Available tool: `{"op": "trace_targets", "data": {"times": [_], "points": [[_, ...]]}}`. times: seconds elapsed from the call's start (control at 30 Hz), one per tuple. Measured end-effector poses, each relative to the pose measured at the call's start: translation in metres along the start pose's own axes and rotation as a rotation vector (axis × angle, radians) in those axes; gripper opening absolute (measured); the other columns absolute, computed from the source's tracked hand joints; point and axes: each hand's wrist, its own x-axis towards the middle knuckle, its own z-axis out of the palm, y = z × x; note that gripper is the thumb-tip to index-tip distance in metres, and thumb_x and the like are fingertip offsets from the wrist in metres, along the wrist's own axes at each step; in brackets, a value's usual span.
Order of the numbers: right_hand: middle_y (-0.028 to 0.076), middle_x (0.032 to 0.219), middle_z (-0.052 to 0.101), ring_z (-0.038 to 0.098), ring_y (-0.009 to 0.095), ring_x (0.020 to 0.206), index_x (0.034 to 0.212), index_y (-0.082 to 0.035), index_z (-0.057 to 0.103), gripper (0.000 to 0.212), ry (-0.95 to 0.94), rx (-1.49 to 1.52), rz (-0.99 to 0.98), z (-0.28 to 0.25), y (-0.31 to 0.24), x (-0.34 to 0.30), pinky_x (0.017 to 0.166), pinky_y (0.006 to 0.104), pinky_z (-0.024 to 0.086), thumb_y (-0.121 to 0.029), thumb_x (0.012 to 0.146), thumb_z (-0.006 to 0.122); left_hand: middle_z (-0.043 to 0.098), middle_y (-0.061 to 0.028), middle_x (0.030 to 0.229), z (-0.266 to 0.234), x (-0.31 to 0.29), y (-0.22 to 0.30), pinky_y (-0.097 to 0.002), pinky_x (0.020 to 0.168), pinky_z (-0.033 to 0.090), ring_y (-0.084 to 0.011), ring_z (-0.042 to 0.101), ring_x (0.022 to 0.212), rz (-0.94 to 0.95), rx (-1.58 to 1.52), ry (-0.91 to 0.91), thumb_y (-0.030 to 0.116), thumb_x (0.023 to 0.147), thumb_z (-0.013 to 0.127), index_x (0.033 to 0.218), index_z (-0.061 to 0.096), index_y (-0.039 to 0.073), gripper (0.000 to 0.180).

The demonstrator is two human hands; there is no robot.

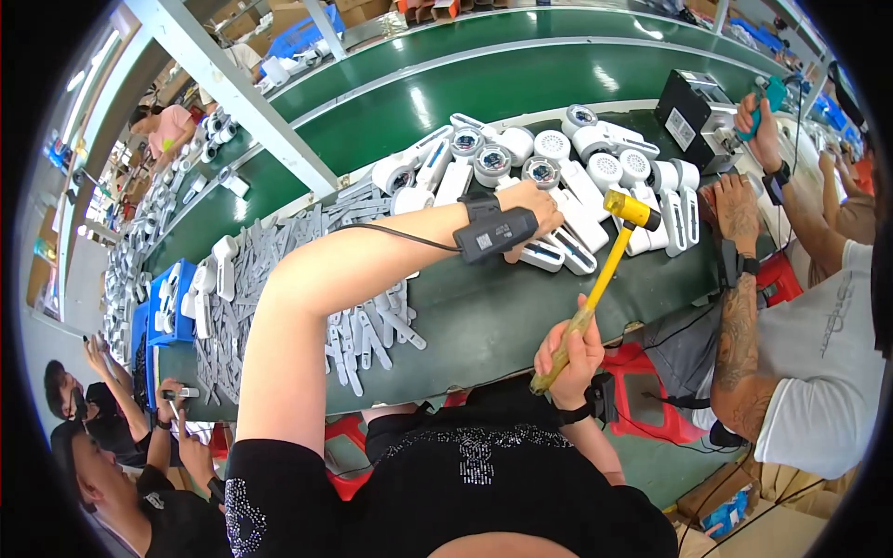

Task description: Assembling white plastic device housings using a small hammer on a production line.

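Observation:
My right hand (569,358) is closed round the handle of a mallet (606,270), held upright and tilted, with a yellow head that has one black face. My left hand (532,212) reaches across to a pile of white handheld devices (586,181). Its fingers curl downward among their handles, and what they grip, if anything, is hidden. The devices have long slotted handles and round heads. Some heads have perforated covers, while others show inner parts. Under and beyond my left forearm lies a heap of flat grey strips (298,232).
A black box-shaped machine (696,121) stands at the bench's far right. Close on my right, a co-worker's tattooed arm (738,279) rests at the bench. A blue bin (171,302) with white parts is at left. Behind runs a green conveyor (446,93). Red stools (642,391) stand below.

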Motion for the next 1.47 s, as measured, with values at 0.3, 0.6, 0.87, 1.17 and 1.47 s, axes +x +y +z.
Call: {"op": "trace_targets", "data": {"times": [0.3,0.6,0.87,1.17,1.47], "points": [[0.008,0.074,0.051,0.047,0.014,0.044,0.147,-0.007,0.026,0.054,-0.007,0.046,0.028,0.003,0.002,0.002,0.039,0.0275,0.042,-0.018,0.098,0.047,0.062,-0.0042,0.098,0.019,-0.008,0.010,-0.0366,0.083,0.041,-0.0215,0.057,0.102,-0.005,-0.050,0.151,0.016,0.051,0.075,0.099,0.057,0.009,0.052],[0.006,0.073,0.050,0.042,0.011,0.043,0.150,-0.010,0.018,0.052,0.032,0.014,-0.010,0.007,0.002,0.002,0.036,0.0253,0.039,-0.017,0.102,0.038,0.059,-0.0032,0.091,0.006,-0.067,0.014,-0.0368,0.080,0.037,-0.0216,0.054,0.097,-0.117,0.042,0.520,0.023,0.049,0.074,0.093,0.056,0.008,0.049],[0.006,0.073,0.049,0.040,0.010,0.045,0.149,-0.006,0.019,0.053,0.067,-0.167,-0.013,0.014,0.002,-0.001,0.036,0.0230,0.037,-0.015,0.101,0.038,0.063,-0.0061,0.090,-0.027,-0.283,-0.030,-0.0440,0.087,0.042,-0.0272,0.059,0.096,-0.714,0.126,0.797,0.026,0.064,0.075,0.095,0.062,0.012,0.036],[0.007,0.078,0.051,0.044,0.009,0.047,0.151,-0.008,0.017,0.054,0.021,-0.404,-0.031,0.022,0.013,-0.004,0.038,0.0222,0.038,-0.012,0.101,0.038,0.053,-0.0045,0.128,0.083,-0.578,-0.047,-0.0590,0.106,0.026,-0.0336,0.038,0.130,-1.469,0.507,0.372,0.015,0.060,0.081,0.114,0.058,0.018,0.058],[0.007,0.074,0.051,0.041,0.010,0.042,0.151,-0.011,0.015,0.057,0.305,-0.521,0.038,0.021,0.024,-0.002,0.036,0.0216,0.038,-0.016,0.101,0.041,0.043,-0.0077,0.139,0.175,-0.746,-0.064,-0.0558,0.097,0.036,-0.0293,0.038,0.129,-1.882,0.662,0.259,0.009,0.067,0.070,0.108,0.062,0.019,0.043]]}}
